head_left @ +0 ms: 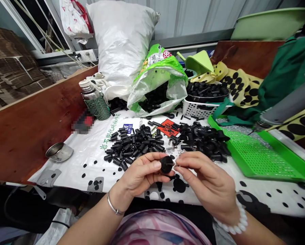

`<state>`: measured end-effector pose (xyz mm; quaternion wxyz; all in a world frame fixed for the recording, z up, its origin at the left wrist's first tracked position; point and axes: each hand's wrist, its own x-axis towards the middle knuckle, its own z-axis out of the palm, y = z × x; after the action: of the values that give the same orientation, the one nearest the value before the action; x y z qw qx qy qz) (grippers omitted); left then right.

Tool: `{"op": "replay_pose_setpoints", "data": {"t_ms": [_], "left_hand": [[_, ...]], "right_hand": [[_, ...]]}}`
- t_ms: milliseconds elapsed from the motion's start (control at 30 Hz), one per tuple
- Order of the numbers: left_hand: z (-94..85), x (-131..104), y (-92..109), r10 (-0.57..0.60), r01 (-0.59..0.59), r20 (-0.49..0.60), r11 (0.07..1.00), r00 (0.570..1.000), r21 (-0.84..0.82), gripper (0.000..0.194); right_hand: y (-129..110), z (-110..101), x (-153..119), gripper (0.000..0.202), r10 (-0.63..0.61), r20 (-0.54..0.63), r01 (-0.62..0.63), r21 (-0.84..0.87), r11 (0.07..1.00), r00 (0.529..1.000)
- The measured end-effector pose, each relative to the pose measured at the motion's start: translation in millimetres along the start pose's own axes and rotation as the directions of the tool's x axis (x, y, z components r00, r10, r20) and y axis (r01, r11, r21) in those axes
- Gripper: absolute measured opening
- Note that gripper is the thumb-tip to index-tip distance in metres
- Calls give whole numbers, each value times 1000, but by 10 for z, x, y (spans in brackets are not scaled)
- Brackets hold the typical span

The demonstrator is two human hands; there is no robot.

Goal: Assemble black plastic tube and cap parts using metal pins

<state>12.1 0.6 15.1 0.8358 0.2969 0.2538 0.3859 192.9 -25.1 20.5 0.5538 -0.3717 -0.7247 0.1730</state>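
Observation:
Above the front of the table, my left hand (142,172) holds a small round black part (166,165) between thumb and fingers. My right hand (206,178) pinches a thin metal pin (173,164), whose tip meets the face of the black part; whether it is inside a hole I cannot tell. Just beyond my hands lies a pile of short black tubes (134,145). To its right is a heap of black cup-like parts (203,137). A few small metal pieces (171,148) are scattered between the two piles.
A green perforated tray (267,153) stands at the right, near a grey tool (287,98). Behind are a white basket (202,108) of black parts, an open plastic bag (157,81) and a white sack (122,41). A flask (96,102) and metal cup (59,152) stand left.

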Motion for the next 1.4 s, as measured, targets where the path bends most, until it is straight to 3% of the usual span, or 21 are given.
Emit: {"op": "replay_pose_setpoints", "data": {"t_ms": [100, 267, 567, 767, 1067, 1300, 1400], "left_hand": [[26, -4, -19, 0, 0, -7, 999, 1000, 34, 33], [47, 3, -54, 23, -21, -24, 997, 999, 73, 35], [120, 0, -116, 66, -54, -93, 991, 993, 125, 33], [65, 15, -220, 126, -99, -104, 967, 987, 235, 33], [8, 47, -289, 154, -126, -94, 959, 984, 253, 36], [45, 10, -343, 140, -97, -117, 944, 983, 315, 43], [16, -24, -288, 162, -96, -119, 896, 980, 433, 40]], "right_hand": [[-8, -19, -16, 22, -8, 47, 9, -27, 1000, 999], [-33, -55, -12, 15, 90, 88, -87, -34, 996, 992], [-28, -40, -94, 15, -4, 84, 19, -171, 985, 996], [65, 54, -161, 14, -11, 70, 24, -195, 980, 997], [140, 85, -187, 8, 245, 81, -245, -16, 969, 966], [163, 90, -270, 10, 290, 141, -289, -29, 957, 947], [180, 45, -291, 9, 302, 116, -299, -43, 953, 946]]}}
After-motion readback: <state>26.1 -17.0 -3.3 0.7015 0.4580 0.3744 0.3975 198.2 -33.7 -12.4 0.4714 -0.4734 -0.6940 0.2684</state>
